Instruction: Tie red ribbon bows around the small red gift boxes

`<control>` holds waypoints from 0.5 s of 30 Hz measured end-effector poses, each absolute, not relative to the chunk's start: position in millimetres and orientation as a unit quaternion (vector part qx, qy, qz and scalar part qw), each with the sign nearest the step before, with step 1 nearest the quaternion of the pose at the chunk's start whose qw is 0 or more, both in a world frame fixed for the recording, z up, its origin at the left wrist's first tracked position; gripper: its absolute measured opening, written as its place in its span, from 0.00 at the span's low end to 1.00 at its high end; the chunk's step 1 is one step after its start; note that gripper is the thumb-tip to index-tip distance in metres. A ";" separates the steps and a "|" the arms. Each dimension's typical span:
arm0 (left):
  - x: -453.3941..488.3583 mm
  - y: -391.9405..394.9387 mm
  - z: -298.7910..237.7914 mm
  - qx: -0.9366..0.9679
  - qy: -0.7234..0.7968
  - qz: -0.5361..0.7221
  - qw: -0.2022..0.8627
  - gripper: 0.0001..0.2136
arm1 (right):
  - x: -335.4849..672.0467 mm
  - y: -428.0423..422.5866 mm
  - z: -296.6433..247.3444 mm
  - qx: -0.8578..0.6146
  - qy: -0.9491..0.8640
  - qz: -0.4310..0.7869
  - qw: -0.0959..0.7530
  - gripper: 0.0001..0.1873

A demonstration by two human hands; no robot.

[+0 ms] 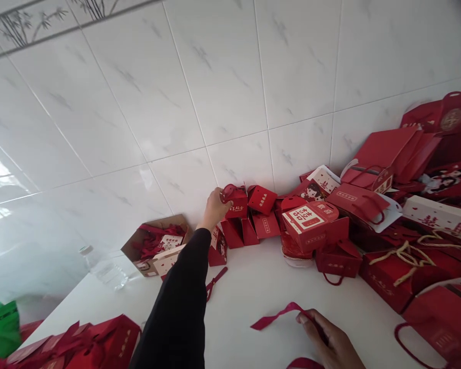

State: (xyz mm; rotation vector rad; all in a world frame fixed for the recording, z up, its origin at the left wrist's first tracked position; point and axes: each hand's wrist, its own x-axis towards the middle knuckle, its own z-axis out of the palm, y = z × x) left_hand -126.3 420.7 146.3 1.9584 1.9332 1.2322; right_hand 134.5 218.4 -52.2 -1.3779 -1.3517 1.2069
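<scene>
My left hand (214,209), in a black sleeve, reaches to the back of the table by the wall. Its fingers are closed around the left side of a small red gift box (237,209) with pale lettering, on top of other red boxes. A second small red box (263,200) leans beside it. At the lower right, my right hand (328,338) pinches a dark red ribbon (278,313), whose free end sticks out to the left over the white table (249,287). Another piece of red ribbon (217,278) lies flat near my left forearm.
Red gift boxes and bags (369,205) pile up along the right. A cardboard box (153,228) with red ribbons stands back left, near a clear plastic bottle (105,269) lying down. Red boxes with ribbons (111,341) and a green bag (2,328) are lower left. Tiled wall (230,92) behind.
</scene>
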 end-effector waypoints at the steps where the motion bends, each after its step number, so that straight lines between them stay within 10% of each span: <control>1: -123.4 416.6 147.1 0.646 0.640 0.412 0.057 0.16 | 134.7 218.3 -52.3 -0.546 -0.541 0.482 0.421 0.26; 15: -104.8 255.1 148.6 0.565 0.598 0.567 -0.039 0.06 | 155.2 212.3 -35.2 -0.499 -0.480 0.559 0.457 0.26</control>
